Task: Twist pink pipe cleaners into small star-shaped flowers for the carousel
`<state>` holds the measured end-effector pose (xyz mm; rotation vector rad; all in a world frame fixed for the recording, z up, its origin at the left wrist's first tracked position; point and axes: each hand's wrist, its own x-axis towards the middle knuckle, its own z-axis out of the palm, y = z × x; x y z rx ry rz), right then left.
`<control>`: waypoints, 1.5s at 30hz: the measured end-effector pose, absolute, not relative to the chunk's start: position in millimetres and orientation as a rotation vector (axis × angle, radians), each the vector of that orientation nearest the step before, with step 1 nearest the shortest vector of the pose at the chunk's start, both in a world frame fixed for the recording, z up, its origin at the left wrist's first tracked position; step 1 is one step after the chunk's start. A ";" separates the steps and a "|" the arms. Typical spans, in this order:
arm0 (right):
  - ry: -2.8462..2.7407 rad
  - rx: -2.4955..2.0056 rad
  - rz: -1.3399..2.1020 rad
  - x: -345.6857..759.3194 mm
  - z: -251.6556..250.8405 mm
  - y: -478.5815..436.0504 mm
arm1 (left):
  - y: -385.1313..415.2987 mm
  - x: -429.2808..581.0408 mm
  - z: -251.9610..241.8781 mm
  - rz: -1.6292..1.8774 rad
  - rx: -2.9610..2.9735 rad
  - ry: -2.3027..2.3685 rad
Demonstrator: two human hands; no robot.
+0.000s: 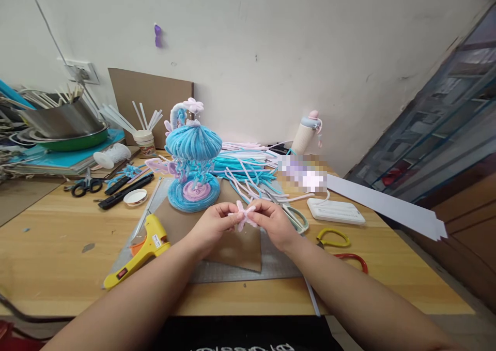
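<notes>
Wooden worktop (58, 258), head view. Pale pink fuzzy piece (245, 215) pinched between fingertips of left hand (212, 224) and right hand (277, 224), right of and nearer than blue ornament (194, 143); yellow glue gun (144, 254) front-left of ornament.

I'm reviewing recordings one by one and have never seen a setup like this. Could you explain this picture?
There is no machine: a person works bare-handed. The single picture comes from a camera worn on their head, looking forward and down. The left hand and right hand together pinch a small pale pink fuzzy piece. Below them, a cardboard sheet lies on a grey mat on a wooden table. A blue-and-pink fuzzy model stands behind the hands, slightly left, with fuzzy stems beside it. A yellow glue gun lies at the left, and a white box at the right.
</notes>
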<state>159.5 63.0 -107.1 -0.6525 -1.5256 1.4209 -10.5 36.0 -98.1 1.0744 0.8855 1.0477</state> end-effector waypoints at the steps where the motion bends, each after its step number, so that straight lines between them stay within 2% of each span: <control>1: -1.481 -0.662 1.458 159.4 -108.1 63.1 | 36.2 -10.5 -97.7 1.051 1.089 0.887; 7: -1.338 -0.710 1.553 157.3 -115.2 63.0 | 36.8 -10.7 -96.9 0.982 0.988 0.793; 13: -1.380 -0.781 1.547 154.3 -111.1 58.3 | 36.6 -10.7 -97.1 1.031 1.169 0.911; 19: -1.372 -0.841 1.531 153.2 -107.7 56.4 | 36.5 -10.6 -96.5 0.990 0.965 0.872; 27: -1.449 -0.855 1.501 151.2 -102.0 52.7 | 37.2 -11.2 -98.8 1.075 1.228 0.964; 32: -1.380 -0.866 1.534 151.0 -103.0 54.4 | 38.4 -10.1 -100.9 1.056 1.004 0.875; 45: -1.430 -0.863 1.411 149.6 -109.9 62.3 | 38.8 -11.9 -98.2 1.028 1.111 0.853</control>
